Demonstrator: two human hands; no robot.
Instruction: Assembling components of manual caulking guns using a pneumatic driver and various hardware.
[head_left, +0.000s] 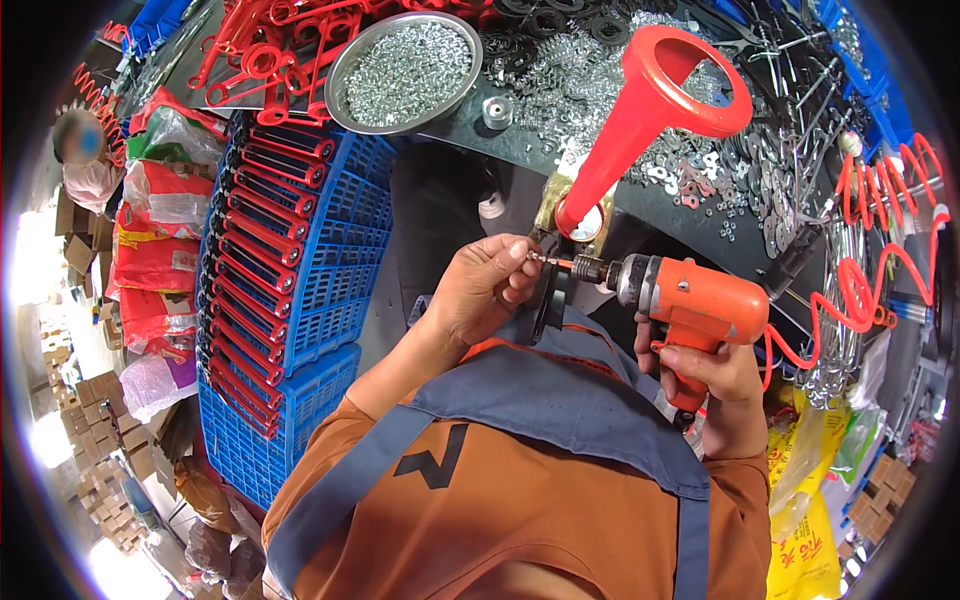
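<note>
My right hand (712, 368) is wrapped around the grip of an orange air screwdriver (705, 300), its bit pointing left. At the bit's tip, the thumb and fingers of my left hand (478, 285) pinch a small screw (535, 256); its head is mostly hidden by my fingertips. Just beyond, a glossy red metal part (632, 125) with a wide ring at its upper end stands tilted. Its narrow lower end rests at a small fixture (553, 200) on the bench edge, close to the bit.
A steel bowl (345, 105) full of small screws stands on the dark bench (455, 130), beside piled red parts (265, 60) and loose metal pieces (570, 85). At left, blue crates (345, 240) hold rows of red-handled pieces. Red coiled air hose (858, 300) hangs at right.
</note>
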